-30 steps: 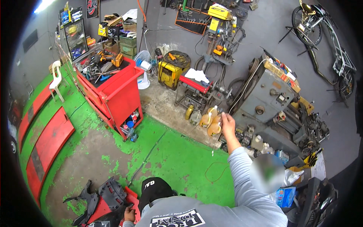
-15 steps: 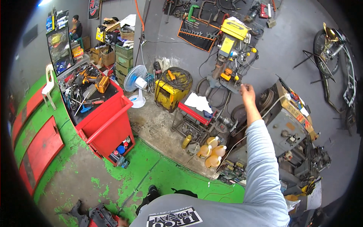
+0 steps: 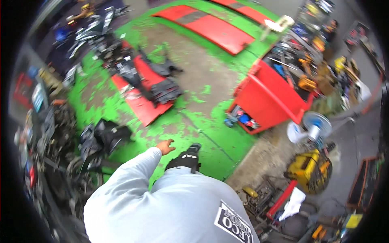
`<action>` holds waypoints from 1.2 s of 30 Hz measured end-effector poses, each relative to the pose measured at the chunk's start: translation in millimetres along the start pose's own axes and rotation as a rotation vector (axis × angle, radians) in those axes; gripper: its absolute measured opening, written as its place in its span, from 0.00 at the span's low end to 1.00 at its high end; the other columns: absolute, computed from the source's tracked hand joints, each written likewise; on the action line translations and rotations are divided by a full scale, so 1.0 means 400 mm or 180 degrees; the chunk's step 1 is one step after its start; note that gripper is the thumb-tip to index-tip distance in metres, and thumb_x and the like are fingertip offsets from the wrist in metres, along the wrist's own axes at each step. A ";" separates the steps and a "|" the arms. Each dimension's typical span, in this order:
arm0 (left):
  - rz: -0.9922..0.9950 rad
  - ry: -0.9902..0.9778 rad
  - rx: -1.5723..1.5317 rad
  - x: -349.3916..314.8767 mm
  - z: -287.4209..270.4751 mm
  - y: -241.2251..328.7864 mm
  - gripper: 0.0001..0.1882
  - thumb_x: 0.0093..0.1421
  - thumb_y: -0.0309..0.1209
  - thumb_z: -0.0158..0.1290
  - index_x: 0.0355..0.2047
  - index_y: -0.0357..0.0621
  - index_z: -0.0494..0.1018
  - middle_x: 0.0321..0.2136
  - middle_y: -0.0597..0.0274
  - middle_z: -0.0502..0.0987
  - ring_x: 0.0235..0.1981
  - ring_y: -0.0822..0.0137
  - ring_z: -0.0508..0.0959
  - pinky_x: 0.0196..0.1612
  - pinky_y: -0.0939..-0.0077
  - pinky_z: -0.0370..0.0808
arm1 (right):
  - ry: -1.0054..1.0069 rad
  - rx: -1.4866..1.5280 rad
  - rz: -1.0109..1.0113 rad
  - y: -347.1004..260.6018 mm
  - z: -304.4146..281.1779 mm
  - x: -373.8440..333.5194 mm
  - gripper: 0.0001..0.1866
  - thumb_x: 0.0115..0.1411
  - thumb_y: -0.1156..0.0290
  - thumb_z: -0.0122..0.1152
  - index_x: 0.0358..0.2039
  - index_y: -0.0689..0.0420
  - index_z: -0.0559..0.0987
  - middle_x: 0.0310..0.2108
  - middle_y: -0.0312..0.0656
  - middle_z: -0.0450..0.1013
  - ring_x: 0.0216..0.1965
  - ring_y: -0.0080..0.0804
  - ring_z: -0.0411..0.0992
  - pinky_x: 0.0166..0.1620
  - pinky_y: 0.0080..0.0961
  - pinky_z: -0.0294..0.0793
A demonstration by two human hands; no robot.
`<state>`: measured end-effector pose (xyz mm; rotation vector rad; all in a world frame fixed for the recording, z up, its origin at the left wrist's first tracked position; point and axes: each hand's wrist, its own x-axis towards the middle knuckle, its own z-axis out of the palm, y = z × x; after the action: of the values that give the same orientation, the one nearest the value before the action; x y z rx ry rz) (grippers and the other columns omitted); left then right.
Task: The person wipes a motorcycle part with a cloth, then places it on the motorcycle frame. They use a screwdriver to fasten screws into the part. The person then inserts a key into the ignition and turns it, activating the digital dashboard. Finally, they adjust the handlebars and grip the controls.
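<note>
The left hand (image 3: 165, 146) hangs loose and half-open, holding nothing, over the green floor (image 3: 210, 137) beside a black shoe (image 3: 185, 157) whose toe points away from the body. The right hand is out of sight. Farther off, a red cart (image 3: 269, 97) (open shelf low down), then long red panels (image 3: 227, 30) running diagonally.

1 head view – looks steeply down, wide, onto green floor (image 3: 210, 137) – torso close.
</note>
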<state>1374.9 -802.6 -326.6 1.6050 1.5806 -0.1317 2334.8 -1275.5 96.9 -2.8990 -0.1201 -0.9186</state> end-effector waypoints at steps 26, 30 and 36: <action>0.0513 0.0740 -0.1811 -0.404 -0.071 -0.210 0.33 0.68 0.47 0.56 0.68 0.45 0.64 0.58 0.45 0.77 0.58 0.50 0.78 0.62 0.60 0.73 | -0.4853 0.4484 0.1714 -1.028 -0.016 -1.600 0.19 0.67 0.49 0.56 0.29 0.48 0.67 0.25 0.34 0.61 0.28 0.32 0.62 0.34 0.42 0.68; 0.1146 0.0828 -0.2020 -0.452 -0.272 -0.209 0.34 0.67 0.43 0.60 0.68 0.45 0.64 0.56 0.49 0.77 0.54 0.58 0.78 0.59 0.63 0.74 | -0.6785 0.4701 0.0413 -1.328 -0.474 -2.032 0.09 0.71 0.61 0.56 0.41 0.49 0.67 0.25 0.29 0.61 0.25 0.24 0.62 0.36 0.37 0.71; 0.1388 0.1035 -0.3002 -0.518 -0.542 -0.360 0.30 0.68 0.33 0.61 0.67 0.44 0.65 0.39 0.67 0.79 0.39 0.74 0.77 0.45 0.72 0.78 | -0.8718 0.4747 -0.0687 -1.516 -0.944 -2.402 0.11 0.70 0.66 0.54 0.50 0.51 0.68 0.31 0.36 0.66 0.34 0.30 0.67 0.43 0.35 0.73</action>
<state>1108.5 -852.3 -133.7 1.1682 1.1702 1.0033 1273.2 -761.7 -108.7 -0.6212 -0.6399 2.1426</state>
